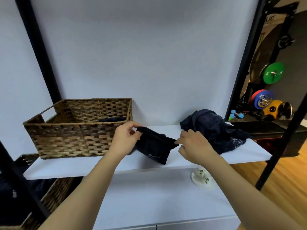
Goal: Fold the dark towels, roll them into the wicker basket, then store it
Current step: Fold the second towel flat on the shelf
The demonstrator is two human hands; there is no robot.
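- dark towel [154, 146], folded small, is held up just above the white shelf [99, 165], between the wicker basket [74, 135] and a heap of dark towels [214, 130].
- left hand [126, 138] pinches the towel's upper left corner, fingers curled round the fold.
- right hand [194, 145] pinches the upper right corner, so the top edge runs between the two hands, which are apart.
- towel's lower part hangs down to the shelf; a pale print shows near its bottom edge.
- wicker basket stands on the left part of the same shelf, against the wall; something dark [113, 119] lies inside at its far right, only partly visible.
- heap of dark towels lies unfolded at the right end of the shelf, just beyond the right hand.
- lower shelf holds a small white object with green marks [201, 178]; another wicker basket [54, 193] sits below on the left.
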